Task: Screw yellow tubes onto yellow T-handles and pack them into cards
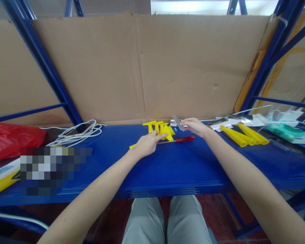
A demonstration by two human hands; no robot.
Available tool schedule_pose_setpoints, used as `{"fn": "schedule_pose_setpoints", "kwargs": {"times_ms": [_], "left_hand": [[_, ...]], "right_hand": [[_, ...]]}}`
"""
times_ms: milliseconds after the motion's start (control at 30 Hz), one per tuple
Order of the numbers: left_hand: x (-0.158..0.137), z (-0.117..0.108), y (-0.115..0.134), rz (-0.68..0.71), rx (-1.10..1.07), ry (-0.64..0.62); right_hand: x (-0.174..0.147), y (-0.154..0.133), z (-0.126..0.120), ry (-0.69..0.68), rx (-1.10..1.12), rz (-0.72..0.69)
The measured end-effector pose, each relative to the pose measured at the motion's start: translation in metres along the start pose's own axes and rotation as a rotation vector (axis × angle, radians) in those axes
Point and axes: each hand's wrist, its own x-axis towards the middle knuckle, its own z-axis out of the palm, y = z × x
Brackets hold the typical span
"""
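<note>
My left hand (147, 143) reaches over the table with its forefinger stretched towards a cluster of yellow T-shaped plastic pieces (150, 126). Its other fingers are partly hidden, and a yellow end (132, 146) sticks out beneath the wrist side of the hand. Between thumb and fingers, my right hand (195, 126) pinches a flat grey metal strip (177, 122), tilted up just right of the yellow pieces. A screwdriver with a clear red handle (185, 139) lies between the hands, its shaft running left towards my left hand.
Yellow tapered tubes (234, 136) lie at right beside packaged items (240, 118) and a green-white packet (287, 133). Coiled white cable (76, 134) and a red plastic bag (15, 140) sit left, near a blurred patch. Cardboard (188, 67) walls the back of the blue tabletop (167, 169).
</note>
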Motion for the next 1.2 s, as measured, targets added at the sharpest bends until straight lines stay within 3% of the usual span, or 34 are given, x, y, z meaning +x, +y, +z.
{"fn": "schedule_pose_setpoints", "kwargs": {"times_ms": [133, 267, 500, 1033, 1200], "left_hand": [[-0.001, 0.000, 0.000, 0.005, -0.001, -0.007], [-0.002, -0.002, 0.002, 0.008, 0.008, -0.011], [-0.002, -0.003, 0.003, 0.000, 0.010, -0.022], [-0.003, -0.004, 0.003, 0.023, 0.090, -0.019], [-0.003, -0.005, 0.004, 0.026, 0.083, -0.011]], "right_hand": [[0.008, 0.014, -0.036, 0.298, -0.119, 0.080], [0.013, 0.035, -0.052, 0.419, -0.364, 0.193], [0.020, 0.052, -0.057, 0.421, -0.546, 0.218], [0.022, 0.046, -0.049, 0.402, -0.730, 0.310], [0.022, 0.048, -0.050, 0.345, -0.878, 0.309]]}}
